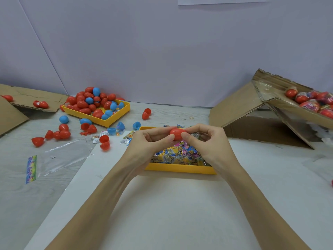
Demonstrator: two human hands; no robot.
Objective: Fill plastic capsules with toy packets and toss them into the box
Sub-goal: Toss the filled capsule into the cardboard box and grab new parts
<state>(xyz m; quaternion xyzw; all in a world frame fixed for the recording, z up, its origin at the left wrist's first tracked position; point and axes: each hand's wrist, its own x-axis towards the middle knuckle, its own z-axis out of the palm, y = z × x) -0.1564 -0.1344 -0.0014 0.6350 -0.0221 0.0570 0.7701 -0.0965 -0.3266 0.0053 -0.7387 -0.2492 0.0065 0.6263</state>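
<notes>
Red capsule [177, 132], held in both hands just above the near yellow tray [180, 168].

Left hand [149, 141] and right hand [203, 139] pinch opposite ends, fingers [171, 138] curled; press the halves squarely together until seated. Toy packets [180, 154] lie beneath; box [288, 105] far right beyond tray.

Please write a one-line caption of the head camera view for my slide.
Both hands, left and right, pinch a red capsule above the yellow tray of toy packets.

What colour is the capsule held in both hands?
Red capsule, seen in the head view.
</notes>
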